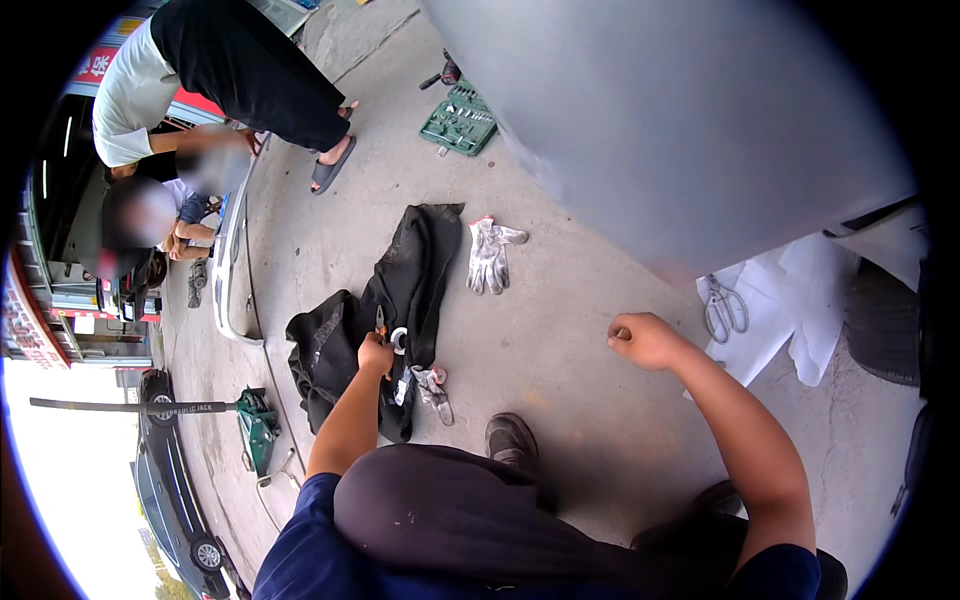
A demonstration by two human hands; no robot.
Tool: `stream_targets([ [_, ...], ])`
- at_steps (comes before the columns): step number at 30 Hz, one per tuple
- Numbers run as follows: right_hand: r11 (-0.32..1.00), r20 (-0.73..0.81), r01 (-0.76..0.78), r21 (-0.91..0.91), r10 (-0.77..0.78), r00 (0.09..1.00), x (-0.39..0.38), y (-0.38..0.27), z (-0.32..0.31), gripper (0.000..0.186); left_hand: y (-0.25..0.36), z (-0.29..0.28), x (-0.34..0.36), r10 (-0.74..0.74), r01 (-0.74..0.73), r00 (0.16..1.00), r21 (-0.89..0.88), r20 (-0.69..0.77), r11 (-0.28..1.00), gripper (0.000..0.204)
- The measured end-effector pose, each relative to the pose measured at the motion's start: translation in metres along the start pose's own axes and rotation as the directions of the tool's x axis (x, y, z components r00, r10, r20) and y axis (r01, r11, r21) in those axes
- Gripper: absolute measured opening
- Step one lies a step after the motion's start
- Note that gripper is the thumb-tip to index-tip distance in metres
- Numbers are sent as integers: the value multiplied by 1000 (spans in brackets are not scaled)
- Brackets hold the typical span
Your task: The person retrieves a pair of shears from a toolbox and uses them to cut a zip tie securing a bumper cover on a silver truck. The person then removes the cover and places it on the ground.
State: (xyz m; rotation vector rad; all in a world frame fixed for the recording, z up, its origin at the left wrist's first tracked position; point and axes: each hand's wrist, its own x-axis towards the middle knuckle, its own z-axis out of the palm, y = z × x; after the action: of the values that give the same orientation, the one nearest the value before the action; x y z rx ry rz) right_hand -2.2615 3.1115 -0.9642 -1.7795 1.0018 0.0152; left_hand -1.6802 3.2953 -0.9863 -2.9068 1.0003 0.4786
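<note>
My left hand (374, 356) is closed around a pair of pliers with orange handles (381, 324), jaws pointing away from me. It is over a crumpled black cloth (415, 262) on the concrete. Beside it on the cloth is a white roll of tape (399, 341). A stained work glove (433, 394) lies at the cloth's near edge, and a grey-white glove (490, 256) lies farther off. My right hand (645, 341) is curled closed in the air to the right; whatever its fingers hold, if anything, I cannot make out.
A large grey panel (700, 120) fills the upper right. Below it, scissors (724, 309) rest on white sheets (775, 310) near a tire (880, 325). A green socket set (460, 122) lies at the back. Left are a green floor jack (257, 428), a bumper (236, 265) and two people.
</note>
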Motion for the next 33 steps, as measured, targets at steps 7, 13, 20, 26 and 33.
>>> stream_targets([
  [7,997,-25,36,-63,-37,999,3,-11,12,32,-27,25,27,-16,23,994,69,-105,997,37],
  [13,987,1,27,-160,-27,1000,2,1,-3,32,17,-35,-25,229,-173,952,262,-201,949,24],
  [20,967,92,-7,-253,31,995,12,37,-93,31,211,-130,-166,678,-815,540,109,500,569,28],
  [26,888,-110,30,458,23,994,-24,54,-171,27,439,-92,-323,744,-517,240,-567,623,641,29],
  [33,503,-355,423,754,-231,906,-82,31,-211,45,531,-14,-328,831,215,532,-975,162,52,27],
])
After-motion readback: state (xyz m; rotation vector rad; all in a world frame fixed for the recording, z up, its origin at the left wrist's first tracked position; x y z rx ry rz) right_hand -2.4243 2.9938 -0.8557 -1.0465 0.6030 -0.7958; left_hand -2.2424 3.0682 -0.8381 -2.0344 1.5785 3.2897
